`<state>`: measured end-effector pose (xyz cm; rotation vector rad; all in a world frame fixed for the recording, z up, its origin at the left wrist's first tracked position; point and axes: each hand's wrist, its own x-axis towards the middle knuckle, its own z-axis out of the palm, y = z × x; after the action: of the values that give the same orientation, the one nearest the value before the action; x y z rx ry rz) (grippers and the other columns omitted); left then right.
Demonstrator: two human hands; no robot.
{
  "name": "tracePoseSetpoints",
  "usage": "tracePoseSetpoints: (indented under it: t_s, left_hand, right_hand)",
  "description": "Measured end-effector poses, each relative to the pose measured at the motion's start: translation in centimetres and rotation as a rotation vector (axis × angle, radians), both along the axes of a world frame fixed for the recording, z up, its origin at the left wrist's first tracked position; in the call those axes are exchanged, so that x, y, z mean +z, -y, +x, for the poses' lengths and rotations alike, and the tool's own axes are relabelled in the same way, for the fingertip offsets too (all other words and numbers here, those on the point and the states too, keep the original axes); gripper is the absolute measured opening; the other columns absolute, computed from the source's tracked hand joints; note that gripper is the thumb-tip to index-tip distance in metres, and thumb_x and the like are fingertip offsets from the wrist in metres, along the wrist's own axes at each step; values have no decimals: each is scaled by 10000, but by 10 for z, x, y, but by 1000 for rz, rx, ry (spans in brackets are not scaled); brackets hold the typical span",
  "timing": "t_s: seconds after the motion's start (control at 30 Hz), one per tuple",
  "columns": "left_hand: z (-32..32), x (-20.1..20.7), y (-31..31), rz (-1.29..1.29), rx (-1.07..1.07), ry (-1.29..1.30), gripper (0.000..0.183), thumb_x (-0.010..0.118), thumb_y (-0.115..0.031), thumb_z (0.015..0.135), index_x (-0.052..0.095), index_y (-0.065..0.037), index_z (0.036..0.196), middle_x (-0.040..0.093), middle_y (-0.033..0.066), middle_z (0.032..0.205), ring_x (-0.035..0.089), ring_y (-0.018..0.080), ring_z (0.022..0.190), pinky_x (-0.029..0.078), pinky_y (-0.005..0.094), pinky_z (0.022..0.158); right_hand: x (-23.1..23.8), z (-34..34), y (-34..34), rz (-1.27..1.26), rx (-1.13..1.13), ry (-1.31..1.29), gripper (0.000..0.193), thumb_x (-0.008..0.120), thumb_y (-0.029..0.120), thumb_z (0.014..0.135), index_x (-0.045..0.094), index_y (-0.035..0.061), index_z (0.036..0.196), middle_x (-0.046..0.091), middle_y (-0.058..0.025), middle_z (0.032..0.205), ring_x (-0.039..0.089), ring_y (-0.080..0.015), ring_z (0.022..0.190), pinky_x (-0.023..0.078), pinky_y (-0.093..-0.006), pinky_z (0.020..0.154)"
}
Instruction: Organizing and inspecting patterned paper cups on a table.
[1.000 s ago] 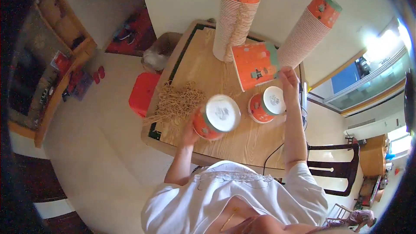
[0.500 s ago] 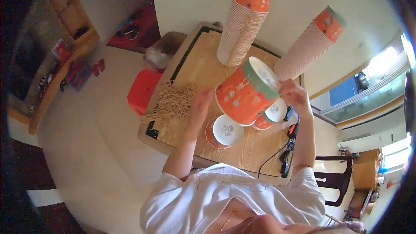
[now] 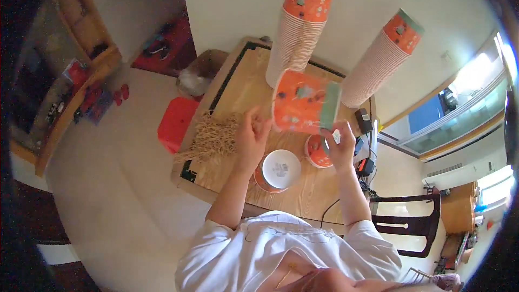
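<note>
An orange paper cup with a green rim (image 3: 304,101) is held on its side above the wooden table (image 3: 243,75). My left hand (image 3: 250,138) grips its base end and my right hand (image 3: 339,144) grips its rim end. Below my hands two more orange cups stand upside down on the table: one with a white bottom (image 3: 278,170) and one partly hidden behind my right hand (image 3: 316,153). A pile of tan rubber bands (image 3: 212,136) lies left of my left hand.
Two tall stacks of orange cups rise from the back of the table, one (image 3: 296,24) at centre and one (image 3: 381,59) leaning right. A red stool (image 3: 177,123) and a bin (image 3: 199,73) stand left of the table. A dark chair (image 3: 405,226) is at right, cables near the table's right edge.
The cup held in both hands has turned from showing its open mouth to lying sideways with the rim to the right. Both hands shifted slightly with it.
</note>
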<state>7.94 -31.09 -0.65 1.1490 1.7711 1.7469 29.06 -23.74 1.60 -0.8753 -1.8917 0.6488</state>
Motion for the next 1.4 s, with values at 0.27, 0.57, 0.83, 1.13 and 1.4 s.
tracePoseSetpoints:
  t_s: [0.27, 0.57, 0.83, 1.13, 1.4]
  left_hand:
    - [43, -26, 9, 254, -101, -281, 143, 627, -76, 792, 566, -35, 915, 588, 130, 890, 573, 296, 798, 452, 379, 689]
    - [51, -48, 22, 231, -117, -328, 286, 600, -33, 791, 564, -39, 1075, 588, 148, 993, 560, 310, 953, 437, 400, 839]
    - [12, 36, 18, 326, 171, -197, 176, 650, -50, 797, 527, -24, 920, 552, 89, 772, 547, 216, 699, 449, 323, 630]
    - [14, 36, 5, 312, 89, -454, 131, 618, -45, 820, 534, -35, 920, 601, 114, 850, 601, 229, 788, 471, 340, 669]
    - [5, -1, -6, 390, -83, -253, 568, 691, -112, 763, 377, -14, 1227, 428, 164, 1240, 443, 256, 1115, 384, 363, 881]
  right_hand:
    - [-16, -26, 17, 129, 22, -93, 168, 623, -63, 748, 499, 30, 812, 496, -32, 782, 468, -109, 681, 387, -234, 607]
    - [-34, -20, 25, -311, 91, -571, 145, 546, -52, 836, 490, 59, 910, 491, 20, 866, 443, -50, 687, 353, -190, 568]
    - [-38, -10, 18, 165, 56, -295, 133, 627, -9, 774, 534, 28, 861, 538, -65, 853, 503, -175, 752, 406, -279, 672]
    - [-16, -16, 29, 330, 80, -118, 147, 609, -57, 781, 518, 39, 847, 571, -68, 846, 521, -170, 793, 407, -277, 713]
    - [-11, -13, 17, -196, 120, -530, 154, 602, -38, 784, 506, 59, 855, 556, -20, 862, 512, -95, 793, 423, -248, 684]
